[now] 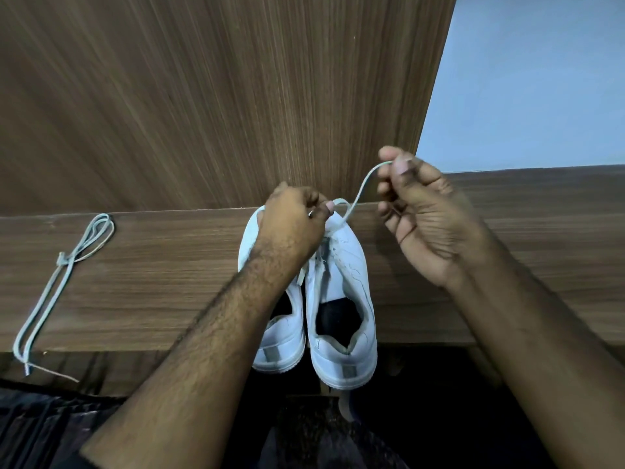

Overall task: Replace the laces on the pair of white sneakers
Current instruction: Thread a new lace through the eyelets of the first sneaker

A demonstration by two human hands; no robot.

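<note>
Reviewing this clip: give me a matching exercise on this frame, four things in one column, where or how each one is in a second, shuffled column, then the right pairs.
Things
1. left hand
2. right hand
3. spare lace
4. right sneaker

States
A. lies knotted on the wooden shelf, off to the left
B. pinches the lace low, close to the shoe's toe end
C. holds the lace end raised, between thumb and fingertips
D. stands heel toward the camera, heel past the shelf edge, beside the left sneaker

Pairs: 1-B, 2-C, 3-A, 4-D
</note>
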